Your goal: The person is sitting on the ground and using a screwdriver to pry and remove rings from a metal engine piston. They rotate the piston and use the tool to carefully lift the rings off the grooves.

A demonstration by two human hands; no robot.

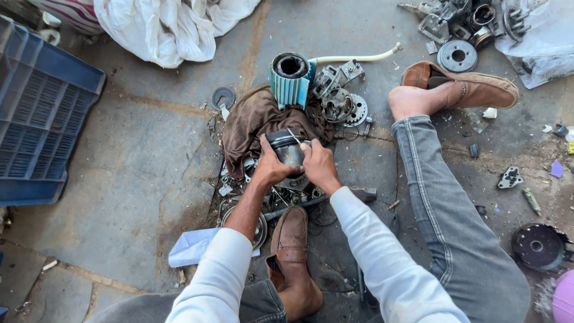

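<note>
Gripping a dark metal cylinder [287, 148] from both sides, the left hand [270, 164] and the right hand [317, 164] are closed around it and hold it just above a brown cloth [251, 119] spread on the stone floor [149, 155]. Beyond the cloth, touching its far edge, stands a ribbed teal motor housing [291, 81], with a cluster of grey metal parts [341, 98] just right of that housing. A brown shoe [292, 245] sits near the cloth on the person's side, among loose metal pieces. Well left of the cloth lies a blue plastic crate [39, 119]; a white sack [173, 27] lies far beyond the cloth.
</note>
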